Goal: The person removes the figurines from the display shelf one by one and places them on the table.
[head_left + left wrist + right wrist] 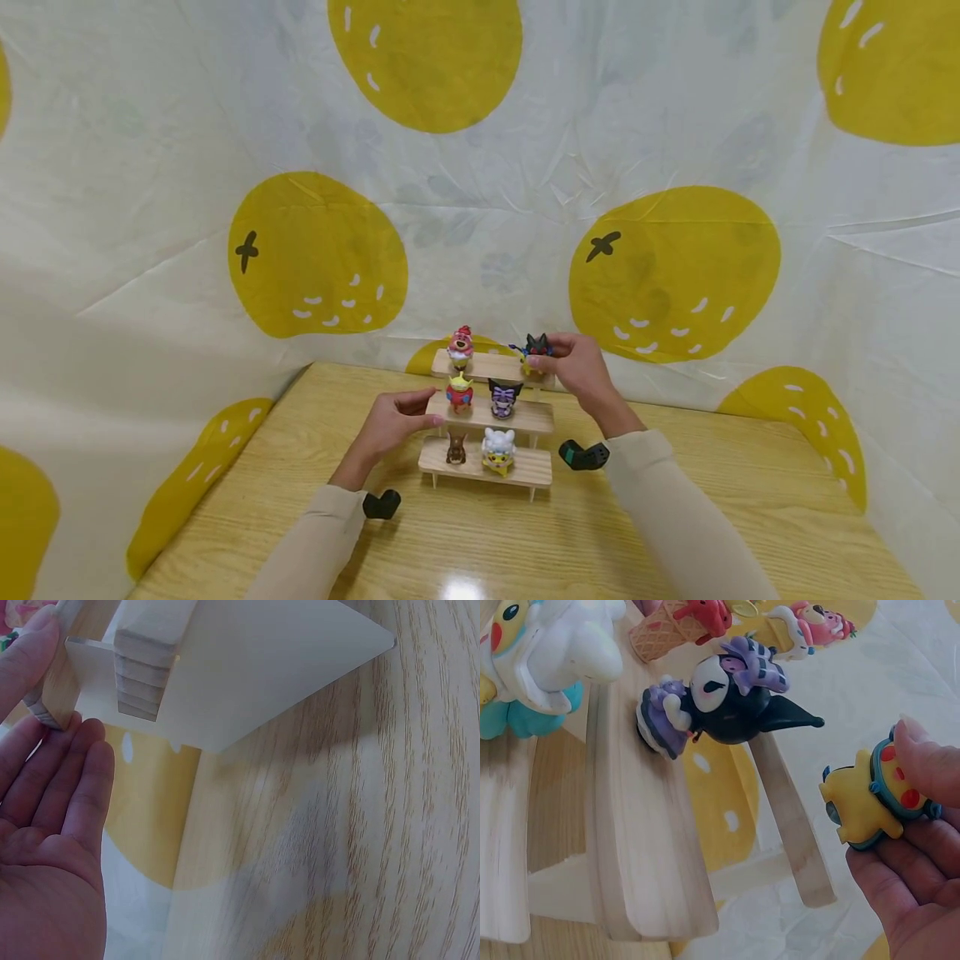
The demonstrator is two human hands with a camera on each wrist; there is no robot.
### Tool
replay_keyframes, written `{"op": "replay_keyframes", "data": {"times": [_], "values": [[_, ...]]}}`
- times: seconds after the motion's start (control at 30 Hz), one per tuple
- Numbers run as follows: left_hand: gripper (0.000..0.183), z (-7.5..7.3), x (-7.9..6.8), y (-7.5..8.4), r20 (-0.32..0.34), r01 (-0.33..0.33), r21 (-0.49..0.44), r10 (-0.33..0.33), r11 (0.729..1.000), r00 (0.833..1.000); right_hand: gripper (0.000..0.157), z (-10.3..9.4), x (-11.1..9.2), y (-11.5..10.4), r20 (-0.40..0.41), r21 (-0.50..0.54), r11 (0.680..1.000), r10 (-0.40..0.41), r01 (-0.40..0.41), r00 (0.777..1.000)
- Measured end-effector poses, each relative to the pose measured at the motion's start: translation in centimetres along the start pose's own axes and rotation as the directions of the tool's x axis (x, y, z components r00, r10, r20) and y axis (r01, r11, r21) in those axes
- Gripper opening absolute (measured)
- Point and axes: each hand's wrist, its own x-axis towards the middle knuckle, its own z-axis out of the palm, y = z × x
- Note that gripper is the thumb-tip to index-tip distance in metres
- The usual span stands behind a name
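My right hand [581,367] pinches a small yellow figurine [866,799] with red cheeks and a dark, eared hood, between thumb and fingers. In the head view it is at the right end of the top board of a three-step wooden display stand [528,414]; in the right wrist view it stands apart from the boards. At the stand's left side is my left hand [390,427]. Its thumb and fingertips hold a board's end [64,686] in the left wrist view, with the other fingers fairly straight.
On the stand are a pink bear figurine [461,343], a red-and-yellow figurine [460,396], a black-and-purple figurine [504,398], a brown figurine [456,450] and a white-hooded figurine [498,450]. The wooden table [480,533] meets a fruit-printed cloth [487,250] behind.
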Motion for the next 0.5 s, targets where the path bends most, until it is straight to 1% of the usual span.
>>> {"op": "replay_keyframes", "data": {"times": [0.17,0.5], "values": [[0.062,-0.2,-0.1,-0.1,0.016,-0.003,-0.002,0.003,1.0,1.0,0.033,-0.5,-0.2,-0.1,0.0,0.007,1.0,-0.009,0.009,1.0],[0.062,-0.2,0.0,-0.2,0.011,-0.002,-0.009,0.002,1.0,1.0,0.033,-1.2,-0.4,0.1,-0.006,-0.015,1.0,-0.004,0.004,1.0]]}}
